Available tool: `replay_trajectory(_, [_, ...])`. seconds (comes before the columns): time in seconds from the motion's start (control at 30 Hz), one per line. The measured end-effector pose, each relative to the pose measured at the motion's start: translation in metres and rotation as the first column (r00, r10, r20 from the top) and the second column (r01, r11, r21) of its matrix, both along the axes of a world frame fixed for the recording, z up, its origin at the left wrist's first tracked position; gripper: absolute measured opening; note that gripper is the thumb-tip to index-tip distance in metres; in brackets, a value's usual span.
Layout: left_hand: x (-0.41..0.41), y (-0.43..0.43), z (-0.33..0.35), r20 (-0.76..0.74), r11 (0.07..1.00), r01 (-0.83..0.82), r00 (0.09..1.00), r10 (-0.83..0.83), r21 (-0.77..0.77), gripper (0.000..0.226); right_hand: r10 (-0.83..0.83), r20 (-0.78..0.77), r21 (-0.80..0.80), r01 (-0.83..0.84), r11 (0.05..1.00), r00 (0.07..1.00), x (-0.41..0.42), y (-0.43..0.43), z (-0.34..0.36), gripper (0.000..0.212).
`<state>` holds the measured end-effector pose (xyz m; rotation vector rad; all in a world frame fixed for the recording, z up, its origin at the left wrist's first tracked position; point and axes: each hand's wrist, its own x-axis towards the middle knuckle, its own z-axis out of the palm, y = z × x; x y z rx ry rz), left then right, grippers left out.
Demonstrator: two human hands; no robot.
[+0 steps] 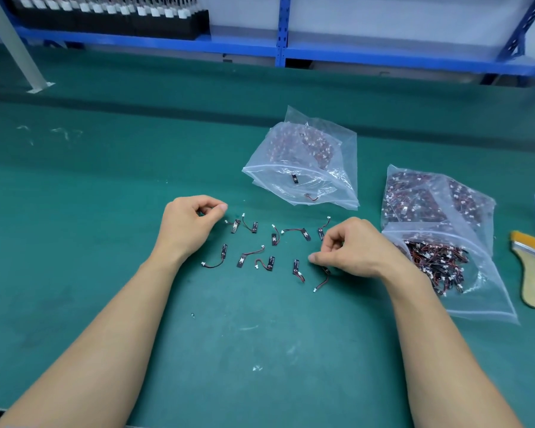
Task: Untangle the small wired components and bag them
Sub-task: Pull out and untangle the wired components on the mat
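Components lie in two loose rows mid-mat. Left hand at 9 o'clock: curled, thumb on index, nothing visible held. Right hand at 4 o'clock: curled over one part, grip hidden. Risk: sweeping the lot toward open bag at 12 re-tangles wires.

Worktop is reading teal green; components showing black tabs, red-black wires, white plugs; bags looking clear; brush showing yellow bristles.

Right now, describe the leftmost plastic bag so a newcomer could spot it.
On the green table, look just beyond the two rows of laid-out wired components. The clear zip bag there has a nearly empty front, unlike the crammed bags at right.
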<state>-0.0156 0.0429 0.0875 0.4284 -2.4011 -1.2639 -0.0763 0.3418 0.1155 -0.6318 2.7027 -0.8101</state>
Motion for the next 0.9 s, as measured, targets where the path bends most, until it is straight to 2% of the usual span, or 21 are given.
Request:
replay_trajectory(0.1, [-0.001,-0.001,-0.001,0.004,1.000,0.000,1.000,-0.001,0.023,0.017,-0.119,-0.076,-0.146,0.107,0.984,0.990,-0.003,-0.002,-0.005,0.046])
replay_trajectory(0.17, [-0.001,-0.001,-0.001,0.008,1.000,0.003,1.000,-0.003,0.028,0.016,-0.224,-0.073,-0.281,0.196,0.940,0.972,-0.006,-0.004,-0.009,0.052])
replay_trajectory(0.23, [-0.002,0.000,-0.001,0.015,1.000,0.002,1.000,-0.003,0.029,0.015,-0.306,-0.085,-0.347,0.260,0.901,0.948,-0.009,-0.004,-0.013,0.056])
replay_trajectory(0.4, [-0.002,0.002,0.000,0.058,1.000,-0.001,0.998,0.002,-0.010,0.014,-0.435,-0.226,-0.243,0.382,0.892,0.871,-0.014,-0.003,-0.021,0.052])
replay_trajectory(0.9, [-0.003,0.000,-0.001,0.071,1.000,-0.006,0.997,0.007,-0.004,0.014,-0.465,-0.202,-0.238,0.417,0.877,0.862,-0.017,-0.007,-0.022,0.039])
